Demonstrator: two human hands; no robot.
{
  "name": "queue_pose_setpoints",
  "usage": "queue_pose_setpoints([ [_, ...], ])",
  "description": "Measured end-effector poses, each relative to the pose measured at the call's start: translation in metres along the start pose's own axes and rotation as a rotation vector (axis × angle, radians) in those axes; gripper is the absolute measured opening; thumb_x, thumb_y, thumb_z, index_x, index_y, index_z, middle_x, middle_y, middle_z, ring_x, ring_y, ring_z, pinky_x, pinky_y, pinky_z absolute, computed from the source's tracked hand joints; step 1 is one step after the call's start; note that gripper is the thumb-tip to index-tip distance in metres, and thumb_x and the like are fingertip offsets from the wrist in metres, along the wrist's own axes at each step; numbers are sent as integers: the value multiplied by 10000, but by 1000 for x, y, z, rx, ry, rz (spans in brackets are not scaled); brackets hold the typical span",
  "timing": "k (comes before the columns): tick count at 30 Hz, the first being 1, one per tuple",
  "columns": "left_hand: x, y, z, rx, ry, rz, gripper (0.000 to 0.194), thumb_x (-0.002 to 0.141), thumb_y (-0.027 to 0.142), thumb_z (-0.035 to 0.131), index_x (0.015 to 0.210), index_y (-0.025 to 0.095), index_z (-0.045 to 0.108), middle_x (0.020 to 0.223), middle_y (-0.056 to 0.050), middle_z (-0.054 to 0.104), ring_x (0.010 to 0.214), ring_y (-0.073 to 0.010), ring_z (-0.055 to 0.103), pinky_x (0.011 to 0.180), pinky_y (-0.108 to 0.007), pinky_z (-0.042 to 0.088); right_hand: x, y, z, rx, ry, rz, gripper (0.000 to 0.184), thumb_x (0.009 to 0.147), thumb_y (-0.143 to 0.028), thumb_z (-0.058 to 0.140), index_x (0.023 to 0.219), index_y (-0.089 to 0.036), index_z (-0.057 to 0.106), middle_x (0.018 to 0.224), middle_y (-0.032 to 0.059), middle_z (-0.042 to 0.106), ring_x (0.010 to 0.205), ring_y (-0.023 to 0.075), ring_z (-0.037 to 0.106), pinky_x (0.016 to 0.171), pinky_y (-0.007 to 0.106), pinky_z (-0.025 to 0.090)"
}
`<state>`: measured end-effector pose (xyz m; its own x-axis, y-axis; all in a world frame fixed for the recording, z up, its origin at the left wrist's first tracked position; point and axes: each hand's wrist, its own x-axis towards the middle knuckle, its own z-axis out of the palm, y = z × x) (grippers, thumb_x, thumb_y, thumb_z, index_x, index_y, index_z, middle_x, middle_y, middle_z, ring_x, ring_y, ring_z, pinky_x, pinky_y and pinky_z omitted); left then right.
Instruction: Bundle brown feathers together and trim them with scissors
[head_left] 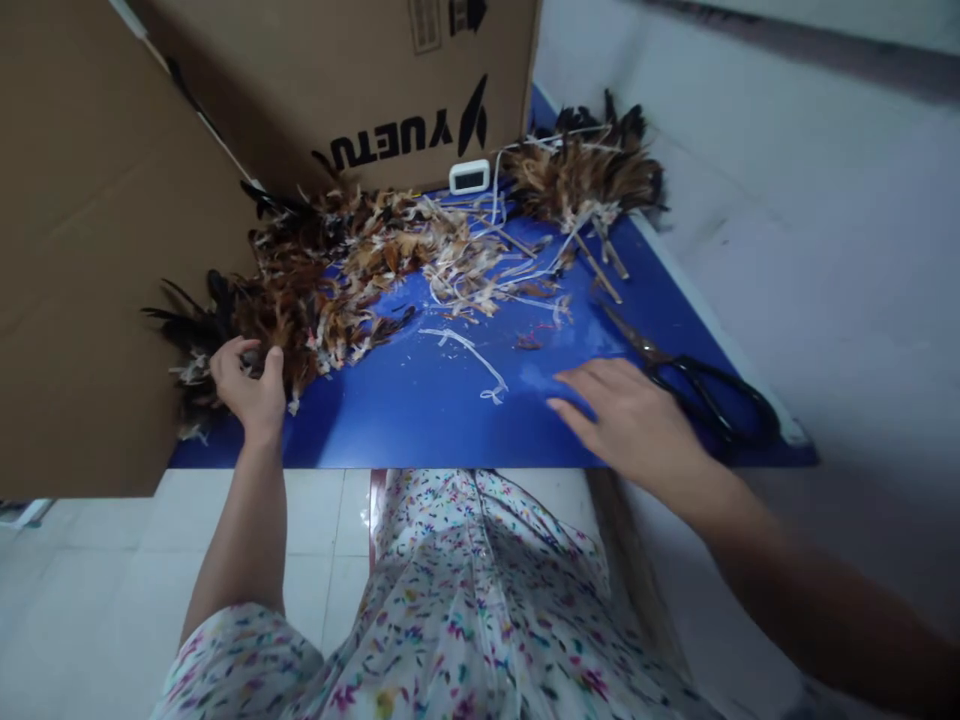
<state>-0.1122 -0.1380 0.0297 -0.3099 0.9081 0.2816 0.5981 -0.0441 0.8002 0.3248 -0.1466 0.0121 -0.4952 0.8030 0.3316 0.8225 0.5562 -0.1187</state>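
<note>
My left hand (pixel 249 385) is at the near left end of a long pile of brown and black feathers (pixel 281 310), thumb and fingers apart, its fingertips over the feathers. Over the blue tabletop (pixel 420 410) on the right hovers my right hand (pixel 622 410), fingers stretched out and nothing in them. Just beyond it lie black-handled scissors (pixel 720 400), blades pointing away to the left. Between my hands a thin white string (pixel 469 350) lies loose on the table.
Cardboard panels (pixel 300 90) stand along the left and back. A bundle of feathers (pixel 581 175) with sticks lies at the back right, by a small white digital device (pixel 469 178). Pale feather scraps (pixel 472 270) litter the middle. A wall (pixel 787 230) borders the right side.
</note>
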Motion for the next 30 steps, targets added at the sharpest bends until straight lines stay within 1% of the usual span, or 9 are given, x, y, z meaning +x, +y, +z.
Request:
queue_pose_setpoints([
  [1, -2, 4, 7, 78, 279, 127, 227, 848, 364, 591, 704, 196, 539, 880, -17, 617, 1182, -197, 515, 846, -296, 410, 11, -8, 4, 10, -55, -10, 305, 955, -330, 437, 1098, -137, 625, 1043, 140, 657, 986, 287, 572, 928, 422, 450],
  [2, -4, 9, 15, 147, 459, 240, 158, 796, 334, 660, 750, 203, 583, 977, -39, 625, 1174, -219, 520, 912, -324, 412, 23, -14, 8, 10, -86, 6, 307, 949, -336, 452, 1107, -134, 621, 1064, 142, 650, 1005, 293, 565, 921, 419, 448],
  [3, -5, 14, 23, 193, 479, 317, 114, 787, 302, 673, 797, 203, 618, 1042, -58, 627, 1140, -223, 542, 963, -350, 409, 34, -19, 12, 11, -106, 31, 317, 941, -348, 472, 1120, -127, 614, 1090, 148, 639, 1032, 300, 556, 914, 413, 447],
  [5, -4, 23, 39, 225, 412, 429, 71, 790, 253, 668, 818, 191, 646, 1037, -77, 641, 1085, -223, 575, 1008, -384, 407, 55, -27, 20, 9, -151, 88, 340, 931, -364, 498, 1125, -104, 601, 1124, 170, 620, 1050, 306, 550, 893, 402, 445],
  [9, -1, 35, 72, 230, 173, 478, 70, 811, 246, 634, 829, 182, 654, 1029, -83, 661, 1047, -215, 609, 991, -378, 442, 77, -32, 34, 15, -267, 81, 256, 951, -274, 459, 1054, -97, 612, 1075, 170, 630, 1016, 281, 569, 880, 372, 425],
  [15, 2, 38, 113, 234, -121, 612, 127, 845, 274, 599, 931, 194, 647, 1084, -86, 657, 1077, -214, 606, 986, -385, 463, 73, -30, 41, -4, -285, 85, 242, 953, -145, 371, 1046, -89, 587, 1038, 166, 636, 1012, 265, 584, 894, 357, 407],
  [20, 23, 42, 141, 244, -244, 683, 172, 870, 299, 567, 996, 197, 623, 1106, -94, 644, 1096, -223, 600, 1000, -391, 458, 69, -8, 28, 39, -243, 190, 197, 961, -165, 401, 1028, -101, 575, 1024, 144, 651, 965, 228, 603, 851, 308, 410],
  [24, 54, 44, 176, 286, -271, 613, 321, 838, 320, 604, 1121, 171, 588, 1202, -137, 605, 1194, -266, 543, 1044, -420, 423, 67, 16, 16, 36, -148, 286, 186, 962, -159, 397, 1015, -108, 568, 1001, 134, 662, 932, 220, 614, 821, 303, 407],
  [30, 94, 59, 234, 409, -225, 335, 751, 729, 523, 703, 1334, 142, 473, 1453, -218, 404, 1383, -377, 346, 1128, -502, 297, 61, 32, 15, -10, -142, 388, 183, 959, -163, 400, 993, -114, 573, 985, 135, 674, 923, 232, 633, 793, 305, 408],
])
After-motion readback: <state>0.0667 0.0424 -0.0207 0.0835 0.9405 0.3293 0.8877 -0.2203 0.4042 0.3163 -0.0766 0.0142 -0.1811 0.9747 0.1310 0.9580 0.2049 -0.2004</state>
